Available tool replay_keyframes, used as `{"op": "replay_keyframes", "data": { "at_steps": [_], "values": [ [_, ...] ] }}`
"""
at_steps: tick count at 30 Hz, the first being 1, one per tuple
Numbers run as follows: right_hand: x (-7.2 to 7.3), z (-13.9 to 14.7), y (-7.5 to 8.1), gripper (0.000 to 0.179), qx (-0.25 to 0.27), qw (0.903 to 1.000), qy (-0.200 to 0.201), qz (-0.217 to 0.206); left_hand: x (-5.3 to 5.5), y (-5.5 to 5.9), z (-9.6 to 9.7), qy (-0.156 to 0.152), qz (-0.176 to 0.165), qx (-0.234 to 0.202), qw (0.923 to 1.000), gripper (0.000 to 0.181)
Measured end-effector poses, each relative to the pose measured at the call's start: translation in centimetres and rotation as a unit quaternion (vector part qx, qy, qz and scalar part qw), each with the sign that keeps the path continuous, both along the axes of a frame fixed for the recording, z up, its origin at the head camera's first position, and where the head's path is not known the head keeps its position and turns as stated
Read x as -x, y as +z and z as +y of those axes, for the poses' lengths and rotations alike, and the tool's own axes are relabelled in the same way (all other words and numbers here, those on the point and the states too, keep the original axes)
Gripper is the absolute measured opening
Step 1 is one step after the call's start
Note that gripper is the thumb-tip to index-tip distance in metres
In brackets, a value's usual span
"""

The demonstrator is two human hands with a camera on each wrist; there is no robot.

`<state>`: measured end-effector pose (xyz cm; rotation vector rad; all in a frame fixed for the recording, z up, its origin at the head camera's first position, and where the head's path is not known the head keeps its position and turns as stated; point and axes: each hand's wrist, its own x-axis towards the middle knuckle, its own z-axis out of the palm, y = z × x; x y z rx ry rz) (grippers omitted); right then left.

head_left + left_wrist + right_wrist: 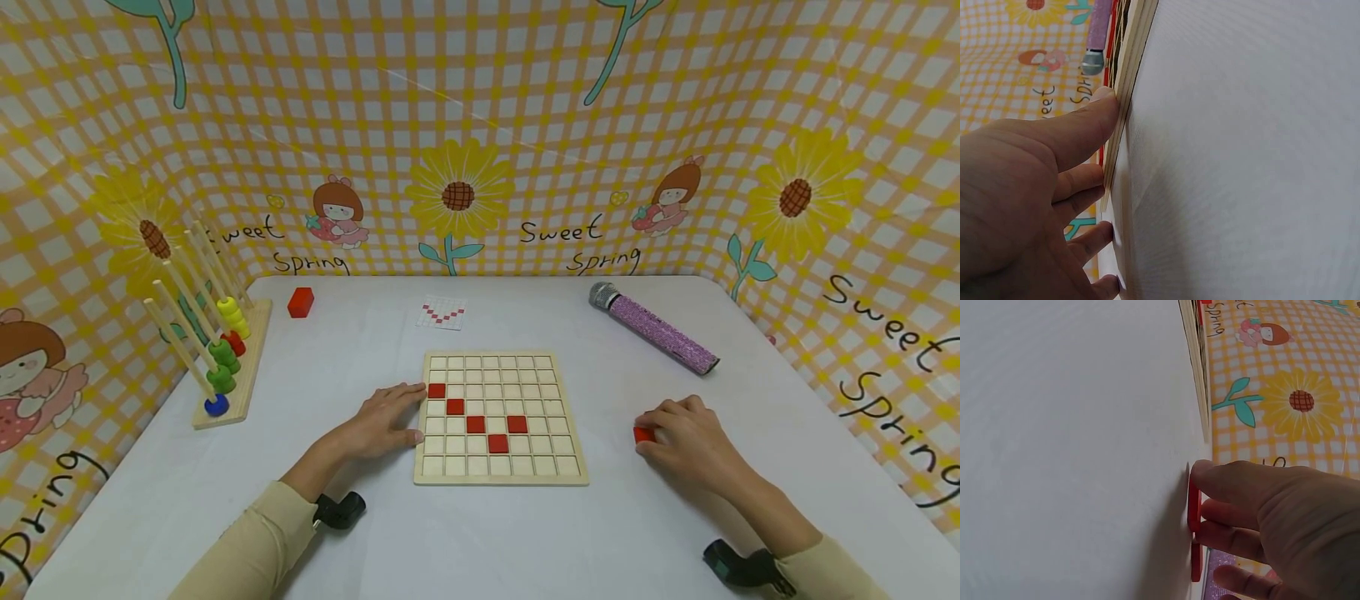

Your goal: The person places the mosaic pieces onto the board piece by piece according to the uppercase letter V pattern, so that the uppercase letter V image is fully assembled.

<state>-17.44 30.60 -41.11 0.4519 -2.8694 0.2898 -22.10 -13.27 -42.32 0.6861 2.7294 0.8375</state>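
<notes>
A wooden grid board (534, 467) lies flat, several red square tiles (498, 443) set in its cells along a slanting line that turns up at the right. Against the board's left side rests my left hand (382, 423), fingers extended and thumb spread; its thumb tip meets the side edge in the left wrist view. Right of the board, my right hand (686, 442) pinches a red tile (1194, 500) between thumb and fingers, low over the table. A second red tile (1196, 565) shows just beyond it under the fingers in the right wrist view; the head view hides it.
Behind the board lies a small pattern card (442, 313) with a red V of squares. A glittery purple microphone (656, 329) lies at the back right. At the left stand a bead-and-peg rack (251, 367) and a red block (301, 302). Patterned cloth (457, 108) walls the table.
</notes>
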Motion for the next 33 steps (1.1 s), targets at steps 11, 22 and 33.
{"op": "replay_keyframes", "data": {
  "at_steps": [11,22,33],
  "values": [
    [-0.4,1.1,0.0,0.024,0.003,0.9999,-0.001,0.011,0.1,-0.1,-0.1,-0.008,0.003,-0.001,1.0,0.068],
    [-0.4,1.4,0.0,0.018,0.007,0.9999,-0.008,0.009,0.1,-0.2,0.0,-0.004,0.002,-0.001,1.0,0.068],
    [-0.6,0.9,0.3,0.019,0.032,0.9994,0.005,0.015,-0.1,0.2,0.0,-0.003,-0.005,-0.002,1.0,0.069]
  ]
}}
